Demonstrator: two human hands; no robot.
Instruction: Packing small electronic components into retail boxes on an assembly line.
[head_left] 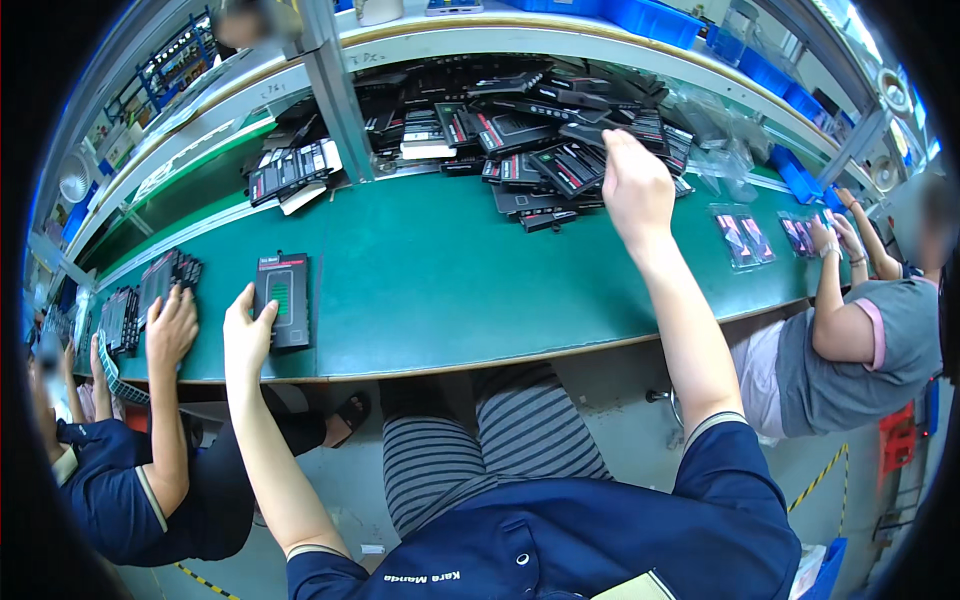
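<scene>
A flat black retail box (284,292) with a green patch and a hang tab lies on the green table at the front left. My left hand (247,335) grips its left edge, thumb over the face and fingers along the side. My right hand (640,190) is stretched over a large heap of similar black boxes (572,168) at the back. Its fingers are closed together beside a dark box (584,134) in the heap. What lies between those fingertips, if anything, is hidden by the hand.
To the left, a co-worker's hand (172,325) rests by a row of boxes (168,275). A metal post (338,95) stands between the heap and a smaller box stack (290,172). Clear plastic bags (722,130) and colourful packets (742,238) lie right, near another person's hands.
</scene>
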